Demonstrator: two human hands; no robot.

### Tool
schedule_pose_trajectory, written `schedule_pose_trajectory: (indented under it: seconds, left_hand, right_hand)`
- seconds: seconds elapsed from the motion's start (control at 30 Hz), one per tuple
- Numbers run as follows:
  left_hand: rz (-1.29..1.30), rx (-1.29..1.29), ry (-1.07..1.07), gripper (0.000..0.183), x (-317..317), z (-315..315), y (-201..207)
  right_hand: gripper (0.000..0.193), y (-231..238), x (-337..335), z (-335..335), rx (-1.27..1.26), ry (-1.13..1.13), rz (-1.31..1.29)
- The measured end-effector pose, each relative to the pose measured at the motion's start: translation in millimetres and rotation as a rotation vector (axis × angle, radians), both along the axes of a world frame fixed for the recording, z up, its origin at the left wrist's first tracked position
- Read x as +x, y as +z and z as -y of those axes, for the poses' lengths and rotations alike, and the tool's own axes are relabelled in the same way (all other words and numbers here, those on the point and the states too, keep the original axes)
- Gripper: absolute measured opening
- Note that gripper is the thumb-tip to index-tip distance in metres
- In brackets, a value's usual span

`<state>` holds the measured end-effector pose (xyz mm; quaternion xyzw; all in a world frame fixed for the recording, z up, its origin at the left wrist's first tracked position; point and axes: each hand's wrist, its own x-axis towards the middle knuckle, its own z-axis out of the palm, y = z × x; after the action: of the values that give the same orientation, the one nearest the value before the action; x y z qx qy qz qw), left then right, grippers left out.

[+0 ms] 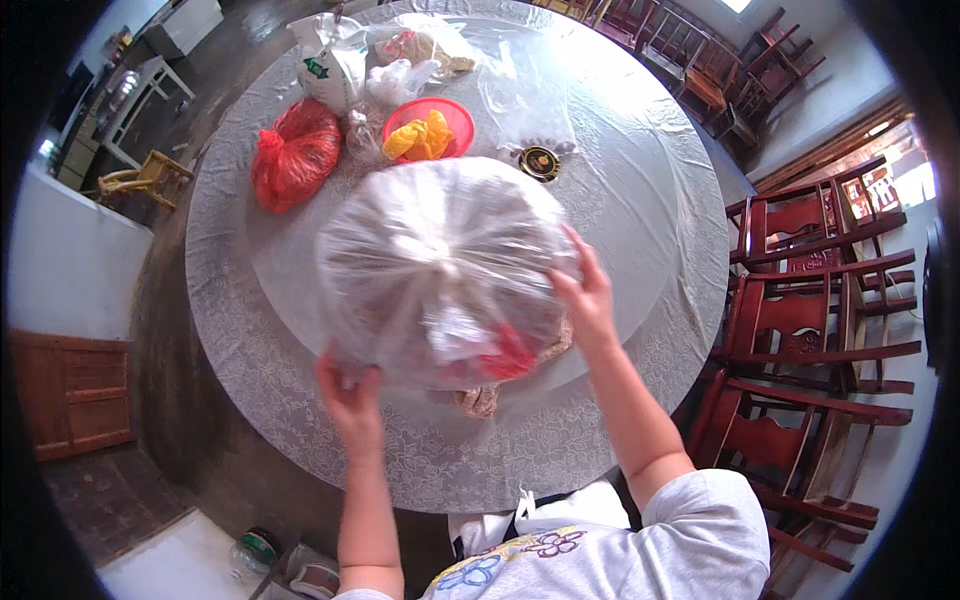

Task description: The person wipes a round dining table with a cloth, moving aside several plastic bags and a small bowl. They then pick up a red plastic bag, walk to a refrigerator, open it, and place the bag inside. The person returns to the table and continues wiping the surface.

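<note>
A large, round, clear plastic bag [400, 290] with gathered folds at its top is between my two hands, over the near half of the round table [300, 420]. Through the plastic a red patch shows at its near side; the rest of its contents are too hazy to name. My left hand [350, 395] grips the near left edge, fingers partly hidden behind the bag. On the right edge, my right hand [588, 295] is closed on it with thumb and fingers. Beneath the near side pokes out a beige speckled cloth-like thing [478, 402]. Whether the bag touches the table is hidden.
Beyond the bag lie a red plastic bag [297, 155], a white bag [332, 62], a pink-red basin [462, 122] with a yellow bag [425, 135], and a black-gold round dish [539, 163]. Dark red wooden chairs [800, 312] line the right wall.
</note>
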<state>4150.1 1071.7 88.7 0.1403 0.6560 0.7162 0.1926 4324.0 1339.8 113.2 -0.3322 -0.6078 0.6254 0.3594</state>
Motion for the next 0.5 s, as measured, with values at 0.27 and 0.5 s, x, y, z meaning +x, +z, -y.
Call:
schedule_pose_trajectory:
  seconds: [0.27,0.5]
  left_hand:
    - [0.004,-0.078,-0.337,0.064,136,-136,-20]
    - [-0.275,-0.118,-0.484,0.067,134,-286,-62]
  right_hand:
    - [0.046,-50,194,-113,0.041,-0.303,0.063]
    - [0.039,-112,245,-211,0.028,-0.425,0.011]
